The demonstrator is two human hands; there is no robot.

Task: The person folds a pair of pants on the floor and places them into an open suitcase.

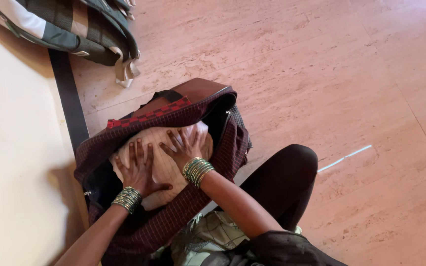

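**Asha:** Down on the floor (297, 64), right by the knee, what's that bag made of?

**Ben:** Soft woven cloth, maroon with a fine dark check. The maroon bag (173, 216) slumps open, its mouth wide, and a band of red-and-black squares (146, 115) runs along the far rim. A smooth brown flap (198, 89) sits behind that.

**Asha:** And inside it?

**Ben:** A folded cream cloth (166, 165) with a faint grid pattern, lying in the bag's opening and rounded like a cushion.

**Asha:** What are the hands doing?

**Ben:** Both lie flat on it. The left hand (139, 170) is spread, fingers apart, palm down on the cloth's near side. The right hand (183, 148) is spread too, its fingertips over a paler bunched bit at the far edge (whether it grips anything there, I can't tell). Neither is closed around anything that shows. Stacks of thin green and gold bangles (196, 171) ring each wrist.

**Asha:** Anything around?

**Ben:** The floor is polished pinkish stone with fine veins. A green plaid backpack (89, 29) leans at the top left against a cream wall (11, 148) with a dark skirting strip (69, 96). The black-clad knee (287, 177) is just beside the bag's right side, and pale green checked fabric (205, 239) lies below it.
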